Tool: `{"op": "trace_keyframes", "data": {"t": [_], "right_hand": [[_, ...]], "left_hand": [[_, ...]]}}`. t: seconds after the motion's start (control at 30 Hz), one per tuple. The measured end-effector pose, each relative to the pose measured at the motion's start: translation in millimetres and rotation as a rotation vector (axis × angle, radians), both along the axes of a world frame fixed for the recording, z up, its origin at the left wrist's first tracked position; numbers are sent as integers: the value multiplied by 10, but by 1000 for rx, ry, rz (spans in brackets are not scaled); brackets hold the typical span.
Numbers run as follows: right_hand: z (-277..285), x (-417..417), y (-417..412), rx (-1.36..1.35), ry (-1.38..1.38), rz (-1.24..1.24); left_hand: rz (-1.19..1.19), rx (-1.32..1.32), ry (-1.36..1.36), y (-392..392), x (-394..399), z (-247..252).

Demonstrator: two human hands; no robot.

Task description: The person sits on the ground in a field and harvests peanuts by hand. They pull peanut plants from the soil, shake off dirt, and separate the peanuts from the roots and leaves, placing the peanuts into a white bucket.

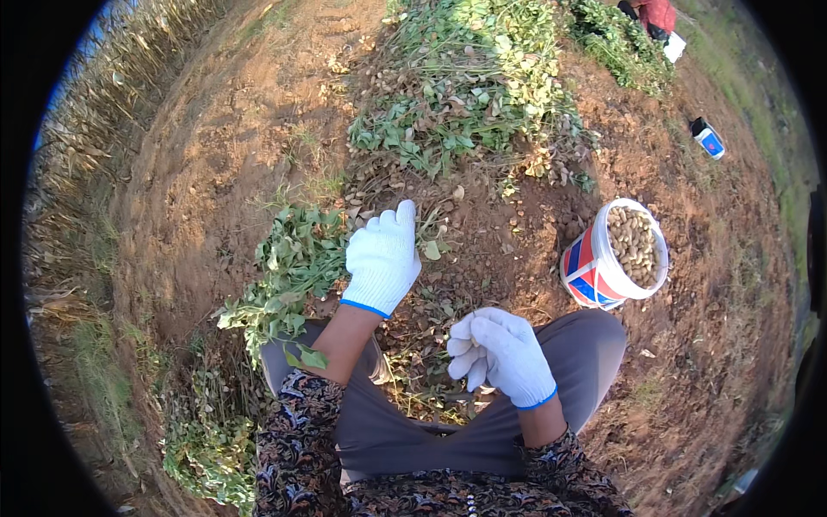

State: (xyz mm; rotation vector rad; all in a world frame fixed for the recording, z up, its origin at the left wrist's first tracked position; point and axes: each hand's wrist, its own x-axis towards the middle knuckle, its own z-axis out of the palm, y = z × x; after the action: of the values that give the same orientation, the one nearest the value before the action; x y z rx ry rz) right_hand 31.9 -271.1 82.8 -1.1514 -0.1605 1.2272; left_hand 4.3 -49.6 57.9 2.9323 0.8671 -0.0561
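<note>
My left hand, in a white knit glove with a blue cuff, is closed around a bunch of peanut plants. Their leafy tops spread left over my left knee, and thin stems poke out on the right of the fist. Lower down, my right hand wears a matching glove and hovers between my knees with its fingers curled. Whether something small lies inside those fingers is hidden. Beyond my right knee stands a white, red and blue plastic bucket, tilted in view and filled nearly to the rim with peanuts in their shells.
A long heap of pulled peanut plants lies ahead on reddish soil. More plants lie at lower left. Dry corn stalks line the left side. Farther right are a blue and white container and a person in red.
</note>
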Motion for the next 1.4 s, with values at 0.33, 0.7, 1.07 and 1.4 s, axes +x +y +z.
{"op": "trace_keyframes", "data": {"t": [0.33,0.7,1.07,1.4], "right_hand": [[173,600,517,-199,-1363,-371],[-381,949,648,-286,-1484,-155],[2,975,283,-50,-338,-7],[202,1556,-482,92,-648,-765]], "left_hand": [[-112,180,-130,-150,-6,-28],[-192,15,-57,-160,-72,-139],[-332,-100,-11,-140,21,-126],[149,-857,80,-10,100,153]]}}
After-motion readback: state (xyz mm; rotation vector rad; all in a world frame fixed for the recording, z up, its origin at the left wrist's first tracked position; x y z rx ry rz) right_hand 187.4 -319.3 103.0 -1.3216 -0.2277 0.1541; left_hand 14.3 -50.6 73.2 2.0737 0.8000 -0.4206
